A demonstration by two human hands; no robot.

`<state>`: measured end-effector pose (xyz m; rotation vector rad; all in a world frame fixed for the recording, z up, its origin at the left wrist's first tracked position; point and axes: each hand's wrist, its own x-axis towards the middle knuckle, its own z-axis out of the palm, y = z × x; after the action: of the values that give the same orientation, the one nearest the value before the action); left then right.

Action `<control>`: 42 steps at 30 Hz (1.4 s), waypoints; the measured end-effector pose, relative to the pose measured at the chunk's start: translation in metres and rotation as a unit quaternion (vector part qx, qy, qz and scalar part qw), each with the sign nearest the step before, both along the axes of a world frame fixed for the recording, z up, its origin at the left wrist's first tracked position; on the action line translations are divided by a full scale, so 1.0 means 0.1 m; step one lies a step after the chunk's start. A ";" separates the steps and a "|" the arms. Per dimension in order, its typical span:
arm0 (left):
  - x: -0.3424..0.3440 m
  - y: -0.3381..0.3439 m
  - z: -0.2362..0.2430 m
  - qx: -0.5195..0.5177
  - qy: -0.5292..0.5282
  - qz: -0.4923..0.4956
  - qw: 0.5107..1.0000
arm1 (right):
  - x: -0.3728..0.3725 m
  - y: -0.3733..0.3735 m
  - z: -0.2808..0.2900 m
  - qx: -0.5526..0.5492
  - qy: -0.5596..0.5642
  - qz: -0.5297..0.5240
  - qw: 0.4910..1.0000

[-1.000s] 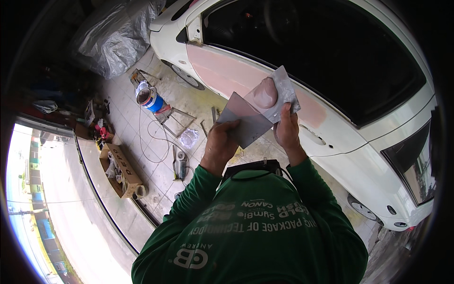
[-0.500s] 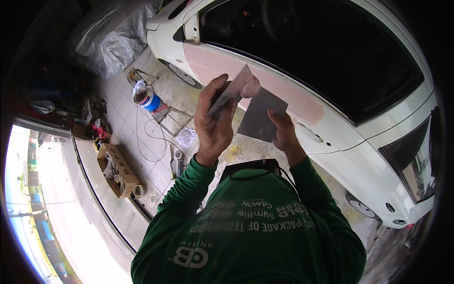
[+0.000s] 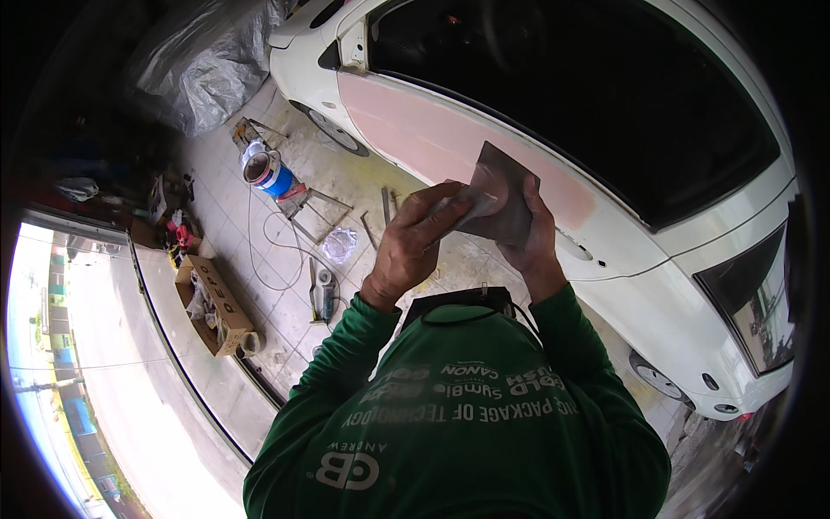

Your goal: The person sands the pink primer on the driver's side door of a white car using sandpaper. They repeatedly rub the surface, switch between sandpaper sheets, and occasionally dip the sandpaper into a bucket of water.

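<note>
My left hand (image 3: 408, 246) is closed on a thin flat filler spreader (image 3: 451, 210), its far edge against a dark grey square plate (image 3: 512, 218). My right hand (image 3: 538, 246) grips that plate by its right side, thumb on top. Pink filler paste (image 3: 493, 190) lies smeared on the plate where the spreader meets it. Beyond both hands stands a white car (image 3: 640, 259), its side covered by a long patch of dried pink filler (image 3: 415, 130).
On the left, a blue-banded can (image 3: 275, 180) sits on a low metal stand (image 3: 316, 216), with a thin hose (image 3: 252, 238) looping nearby. A grinder-like tool (image 3: 325, 294) lies on the tiles. Farther left is a cardboard box (image 3: 226, 313); silver sheeting (image 3: 207, 78) hangs behind.
My left hand has swung right and turned over, bringing the spreader and its pink paste down onto the plate. The right hand has shifted slightly right and up, tilting the plate.
</note>
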<state>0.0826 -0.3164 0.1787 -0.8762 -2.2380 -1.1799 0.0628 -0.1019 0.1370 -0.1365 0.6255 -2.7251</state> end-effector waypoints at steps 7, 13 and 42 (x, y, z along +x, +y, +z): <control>-0.19 -0.44 0.14 0.006 -0.074 0.045 0.996 | 0.01 0.07 0.09 0.270 0.127 -0.052 0.953; -0.14 -0.11 0.03 -0.049 -0.029 -0.010 0.998 | -0.22 -0.29 0.03 0.302 -0.088 -0.026 0.949; 0.23 0.47 -0.13 -0.066 0.088 0.099 0.989 | -0.37 0.20 0.23 0.385 0.106 -0.152 0.904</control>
<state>0.1056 -0.2698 0.1654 -0.7546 -2.2170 -0.8397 0.0261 -0.0816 0.1604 -0.1453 1.8606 -2.5197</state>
